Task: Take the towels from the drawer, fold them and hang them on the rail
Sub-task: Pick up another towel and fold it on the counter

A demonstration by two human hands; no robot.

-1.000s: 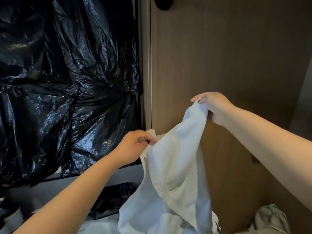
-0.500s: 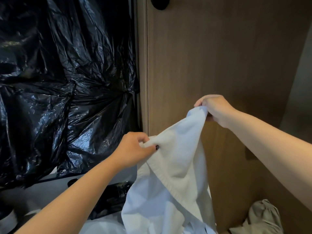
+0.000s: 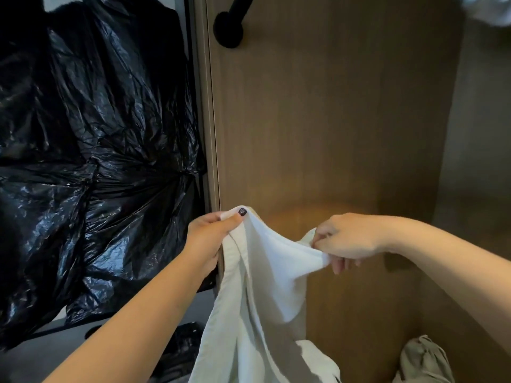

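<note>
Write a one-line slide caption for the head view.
Left hand and right hand pinch a white towel by its top edge.

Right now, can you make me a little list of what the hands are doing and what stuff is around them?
towel: white towel, held up by its top edge, the rest hanging down
left hand: left hand pinches one end of the top edge
right hand: right hand pinches the other end
behind: brown wooden panel with a black rail mount near the top
left side: crinkled black plastic sheet
bottom right: greyish crumpled cloth
folded yet: no
</note>
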